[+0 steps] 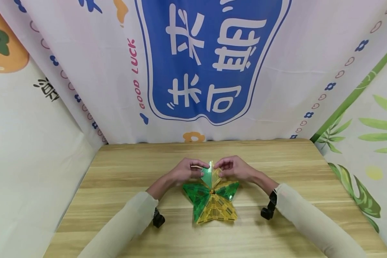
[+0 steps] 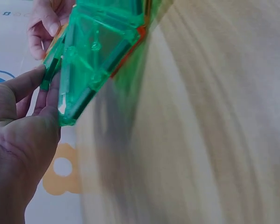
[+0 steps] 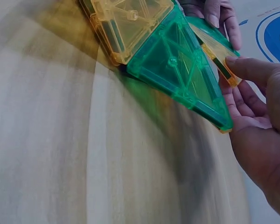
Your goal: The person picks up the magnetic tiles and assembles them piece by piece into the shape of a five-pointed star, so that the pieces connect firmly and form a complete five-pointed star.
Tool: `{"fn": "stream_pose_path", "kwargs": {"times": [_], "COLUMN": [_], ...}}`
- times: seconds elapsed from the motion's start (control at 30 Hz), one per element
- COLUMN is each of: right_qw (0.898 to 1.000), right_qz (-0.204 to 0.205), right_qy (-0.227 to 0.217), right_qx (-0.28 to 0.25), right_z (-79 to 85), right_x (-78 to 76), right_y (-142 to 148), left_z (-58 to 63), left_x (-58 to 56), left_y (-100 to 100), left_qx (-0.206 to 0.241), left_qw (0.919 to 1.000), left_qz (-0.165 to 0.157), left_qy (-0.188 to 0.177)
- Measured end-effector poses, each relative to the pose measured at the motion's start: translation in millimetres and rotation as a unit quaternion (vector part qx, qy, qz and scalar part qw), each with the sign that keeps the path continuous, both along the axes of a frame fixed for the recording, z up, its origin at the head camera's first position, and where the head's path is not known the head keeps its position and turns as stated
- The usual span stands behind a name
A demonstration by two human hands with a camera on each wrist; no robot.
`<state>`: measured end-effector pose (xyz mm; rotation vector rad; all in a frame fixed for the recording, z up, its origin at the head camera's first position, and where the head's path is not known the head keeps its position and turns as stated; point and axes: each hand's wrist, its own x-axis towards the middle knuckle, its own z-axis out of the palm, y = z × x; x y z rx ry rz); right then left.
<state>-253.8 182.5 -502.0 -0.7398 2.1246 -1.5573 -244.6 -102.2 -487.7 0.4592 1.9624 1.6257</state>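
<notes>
A star-shaped build of translucent green and yellow magnetic tiles (image 1: 215, 209) lies on the table. At its far side, a green triangular tile (image 1: 206, 176) and a yellow triangular tile (image 1: 215, 177) meet along a raised edge. My left hand (image 1: 184, 170) pinches the green tile between thumb and fingers. The yellow tile is pinched by my right hand (image 1: 238, 168), thumb on its outer corner. In the left wrist view, a large green point (image 2: 90, 60) of the build stands close beside the left fingers. The right wrist view shows another green point (image 3: 177, 65) beside the right hand.
The build stands near the middle of a wood-grain table (image 1: 125, 165). Behind it hangs a printed white cloth (image 1: 271, 104) with a blue panel, reaching the table's far edge. More patterned cloth (image 1: 367, 143) hangs on the right. Small black cameras are strapped to both wrists.
</notes>
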Motion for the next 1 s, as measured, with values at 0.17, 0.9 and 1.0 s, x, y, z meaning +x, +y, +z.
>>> {"fn": "stream_pose_path", "kwargs": {"times": [0.17,0.9,1.0], "right_qw": [1.0,1.0,0.999], "right_qz": [0.012,0.01,-0.004], "right_qy": [0.0,0.015,0.031], "right_qx": [-0.009,0.012,0.022], "right_z": [-4.7,-16.4,-14.7], "right_x": [1.2,10.9,15.1], "right_y": [-0.4,0.1,7.0], "left_z": [-5.3,-15.5,-12.1], "left_x": [1.7,10.6,16.4], "left_y": [-0.8,-11.7,-22.4], "left_qx": [0.021,-0.066,-0.093], "left_qw": [0.999,0.9908,0.9835], "left_qz": [0.008,-0.008,0.014], "left_qy": [-0.039,0.118,0.155]}}
